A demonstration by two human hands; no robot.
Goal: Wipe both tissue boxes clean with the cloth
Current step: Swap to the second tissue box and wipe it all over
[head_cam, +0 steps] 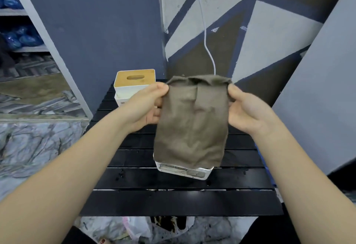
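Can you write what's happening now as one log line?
left hand: pinches brown cloth | right hand: pinches cloth | white wooden-lidded tissue box: untouched

This looks like a storeroom or back room rather than a home: metal shelving [28, 31] at ten o'clock holds blue plastic-wrapped bundles [17, 38], a black slatted table [181, 191] stands against painted geometric walls [250, 31], and bags [134, 228] lie on the marble-patterned floor [28, 147] at six o'clock.

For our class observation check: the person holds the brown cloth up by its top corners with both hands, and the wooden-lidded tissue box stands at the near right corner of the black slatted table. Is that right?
Not quite. The head view shows the wooden-lidded tissue box at the far left of the black slatted table. The left hand and right hand do hold the brown cloth up by its top corners.
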